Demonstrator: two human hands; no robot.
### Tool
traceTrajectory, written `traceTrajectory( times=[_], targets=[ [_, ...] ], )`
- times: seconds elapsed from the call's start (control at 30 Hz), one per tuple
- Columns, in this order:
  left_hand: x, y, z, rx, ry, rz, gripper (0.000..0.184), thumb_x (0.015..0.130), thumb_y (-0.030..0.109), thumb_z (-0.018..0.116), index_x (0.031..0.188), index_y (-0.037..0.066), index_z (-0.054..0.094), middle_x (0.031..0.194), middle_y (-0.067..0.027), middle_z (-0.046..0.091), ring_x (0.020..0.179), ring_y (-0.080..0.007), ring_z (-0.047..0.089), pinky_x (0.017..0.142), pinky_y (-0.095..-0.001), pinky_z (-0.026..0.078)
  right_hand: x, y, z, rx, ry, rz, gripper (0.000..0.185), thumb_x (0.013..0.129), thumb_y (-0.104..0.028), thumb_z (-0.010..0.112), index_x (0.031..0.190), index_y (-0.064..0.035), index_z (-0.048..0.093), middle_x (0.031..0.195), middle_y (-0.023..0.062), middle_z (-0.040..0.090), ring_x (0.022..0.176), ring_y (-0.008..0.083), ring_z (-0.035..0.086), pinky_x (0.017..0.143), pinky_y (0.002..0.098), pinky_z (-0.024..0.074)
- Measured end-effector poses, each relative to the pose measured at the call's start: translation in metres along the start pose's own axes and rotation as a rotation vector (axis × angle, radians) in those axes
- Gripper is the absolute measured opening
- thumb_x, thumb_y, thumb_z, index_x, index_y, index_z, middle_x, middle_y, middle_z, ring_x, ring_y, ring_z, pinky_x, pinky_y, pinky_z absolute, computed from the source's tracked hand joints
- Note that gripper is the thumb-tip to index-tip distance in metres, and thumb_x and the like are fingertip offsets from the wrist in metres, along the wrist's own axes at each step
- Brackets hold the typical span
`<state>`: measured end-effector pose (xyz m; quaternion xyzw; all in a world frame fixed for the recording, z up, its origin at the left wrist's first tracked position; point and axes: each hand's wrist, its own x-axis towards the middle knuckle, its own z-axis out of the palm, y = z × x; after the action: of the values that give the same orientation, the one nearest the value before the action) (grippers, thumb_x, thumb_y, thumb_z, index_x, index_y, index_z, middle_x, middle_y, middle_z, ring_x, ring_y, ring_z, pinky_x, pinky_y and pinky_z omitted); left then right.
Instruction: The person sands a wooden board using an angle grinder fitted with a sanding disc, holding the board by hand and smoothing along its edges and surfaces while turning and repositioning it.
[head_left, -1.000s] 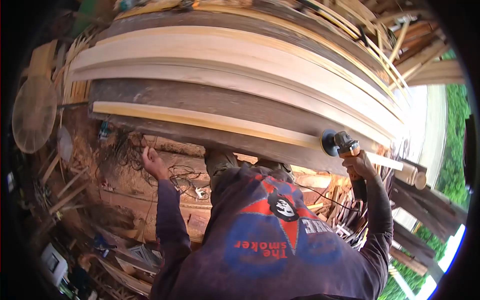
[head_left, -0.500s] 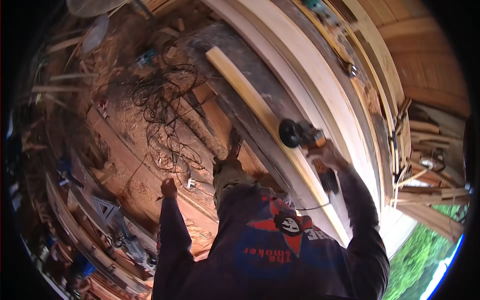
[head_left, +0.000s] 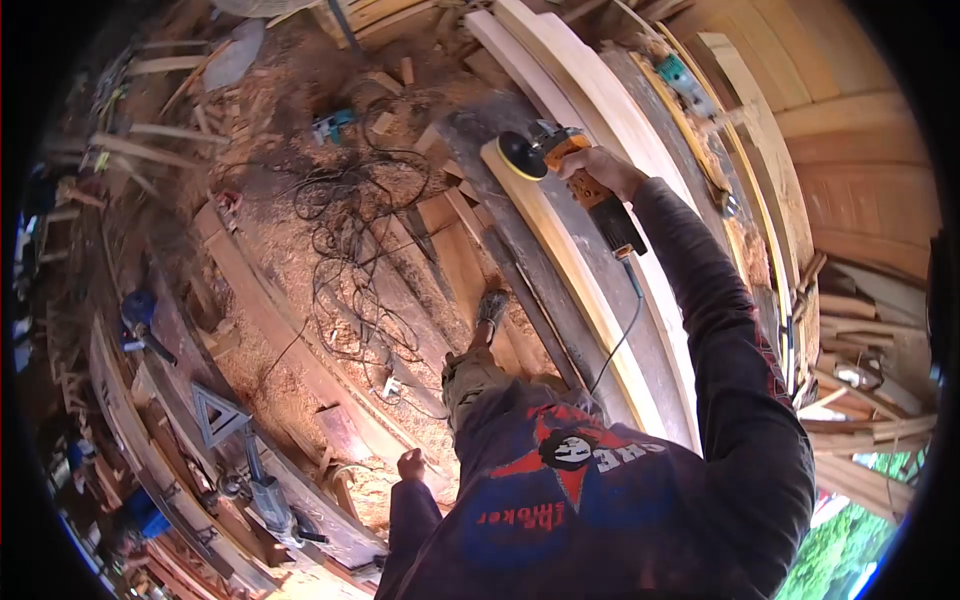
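My right hand (head_left: 606,172) is wrapped round an orange and black angle grinder (head_left: 625,228) fitted with a round sanding disc (head_left: 520,158). The disc is at the far end of a long, pale wooden strip (head_left: 565,255), its dark backing facing me; whether it touches the wood I cannot tell. The strip lies lengthwise on a dark bench (head_left: 480,125). From the grinder's rear a cord (head_left: 622,335) runs back across the strip towards my body. Low on my left side, my left hand (head_left: 411,464) is closed like a fist, with nothing visible in it, away from the bench.
Pale boards (head_left: 620,120) lie along the right of the strip, with a teal power tool (head_left: 688,84) beyond. Tangled black cable (head_left: 340,220) covers the sawdust floor, near another teal tool (head_left: 333,125). A grey triangular tool (head_left: 215,412) lies at left. Wood scraps surround me.
My right hand has carried the grinder forward along the strip, from its middle to its far end. My left hand has shifted lower and to the right in view. The camera view has shifted too.
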<state>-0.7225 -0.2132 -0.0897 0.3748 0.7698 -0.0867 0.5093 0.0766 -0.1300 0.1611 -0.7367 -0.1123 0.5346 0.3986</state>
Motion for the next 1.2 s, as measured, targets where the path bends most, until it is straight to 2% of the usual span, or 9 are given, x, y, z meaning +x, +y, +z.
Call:
traceTrajectory(
  times=[0.2, 0.33, 0.43, 0.53, 0.63, 0.8, 0.93, 1.07, 1.2],
  targets=[
    [0.076, 0.053, 0.027, 0.235, -0.138, 0.355, 0.039, 0.098, 0.034, 0.069, 0.115, -0.001, 0.074, 0.097, -0.0127, 0.077, 0.090, -0.0215, 0.073, 0.083, -0.0381, 0.057, -0.122, 0.085, -0.018, -0.018, 0.061, 0.235, 0.030, 0.075, -0.019, 0.083, 0.100, -0.0021, 0.077, 0.079, 0.0057, 0.070, 0.064, 0.0177, 0.067, 0.057, 0.0335, 0.0555],
    [0.143, 0.175, 0.042, 0.475, -0.289, 0.777, 0.037, 0.102, 0.037, 0.065, 0.112, 0.002, 0.074, 0.104, -0.0179, 0.075, 0.097, -0.0305, 0.072, 0.086, -0.0402, 0.054, -0.239, 0.176, -0.024, 0.153, 0.159, 0.436, 0.018, 0.080, -0.011, 0.083, 0.092, 0.0017, 0.076, 0.075, 0.0071, 0.071, 0.062, 0.0169, 0.069, 0.055, 0.0311, 0.0577],
    [0.117, 0.295, 0.054, 0.596, -0.215, 0.877, 0.024, 0.102, 0.024, 0.065, 0.107, 0.002, 0.073, 0.102, -0.0113, 0.075, 0.090, -0.0211, 0.069, 0.083, -0.0368, 0.054, -0.339, 0.233, -0.019, 0.174, 0.282, 0.599, 0.025, 0.079, -0.013, 0.081, 0.098, 0.0015, 0.074, 0.079, 0.0086, 0.070, 0.063, 0.0181, 0.069, 0.055, 0.0326, 0.0575],
    [0.112, 0.366, 0.081, 0.488, -0.113, 1.292, 0.024, 0.099, 0.020, 0.063, 0.109, 0.000, 0.071, 0.106, -0.0111, 0.074, 0.095, -0.0237, 0.068, 0.083, -0.0375, 0.055, -0.440, 0.312, -0.007, 0.312, 0.421, 0.691, 0.028, 0.079, -0.012, 0.079, 0.103, 0.0011, 0.073, 0.081, 0.0095, 0.070, 0.063, 0.0189, 0.068, 0.055, 0.0332, 0.0564],
    [0.050, 0.411, 0.130, 0.423, -0.044, 1.167, 0.033, 0.099, 0.016, 0.062, 0.126, -0.001, 0.068, 0.114, -0.0142, 0.071, 0.102, -0.0265, 0.066, 0.092, -0.0392, 0.054, -0.533, 0.378, 0.000, 0.431, 0.539, 0.743, 0.030, 0.077, -0.014, 0.079, 0.103, 0.0005, 0.073, 0.080, 0.0101, 0.069, 0.061, 0.0197, 0.066, 0.053, 0.0346, 0.0552],
    [-0.102, 0.396, 0.232, 0.274, -0.048, 1.473, 0.041, 0.096, 0.000, 0.056, 0.136, 0.000, 0.064, 0.121, -0.0165, 0.064, 0.106, -0.0265, 0.065, 0.094, -0.0411, 0.054, -0.659, 0.460, 0.009, 0.503, 0.731, 0.959, 0.029, 0.075, -0.018, 0.080, 0.098, -0.0018, 0.072, 0.078, 0.0083, 0.065, 0.061, 0.0205, 0.063, 0.053, 0.0364, 0.0528],
    [-0.251, 0.331, 0.289, 0.341, -0.236, 2.029, 0.056, 0.086, -0.012, 0.048, 0.140, -0.002, 0.059, 0.136, -0.0207, 0.054, 0.121, -0.0341, 0.060, 0.103, -0.0452, 0.051, -0.751, 0.595, 0.009, 0.616, 0.819, 0.912, 0.017, 0.081, -0.020, 0.076, 0.088, -0.0045, 0.073, 0.068, 0.0069, 0.063, 0.053, 0.0183, 0.059, 0.047, 0.0370, 0.0494],
    [-0.325, 0.245, 0.346, 0.723, -0.741, 2.274, 0.057, 0.087, 0.002, 0.059, 0.144, 0.006, 0.059, 0.146, -0.0202, 0.054, 0.138, -0.0383, 0.050, 0.119, -0.0528, 0.034, -0.825, 0.678, -0.004, 0.587, 0.910, 0.911, 0.010, 0.084, -0.018, 0.074, 0.085, -0.0079, 0.072, 0.066, 0.0058, 0.061, 0.051, 0.0175, 0.056, 0.048, 0.0374, 0.0487],
    [-0.372, 0.181, 0.390, 1.256, -0.939, 2.477, 0.075, 0.090, 0.038, 0.077, 0.154, 0.011, 0.050, 0.152, -0.0125, 0.054, 0.140, -0.0350, 0.049, 0.121, -0.0541, 0.029, -0.871, 0.761, -0.007, 0.434, 1.051, 0.934, 0.010, 0.085, -0.018, 0.073, 0.086, -0.0077, 0.072, 0.066, 0.0057, 0.061, 0.051, 0.0180, 0.057, 0.049, 0.0375, 0.0496]
  ],
)
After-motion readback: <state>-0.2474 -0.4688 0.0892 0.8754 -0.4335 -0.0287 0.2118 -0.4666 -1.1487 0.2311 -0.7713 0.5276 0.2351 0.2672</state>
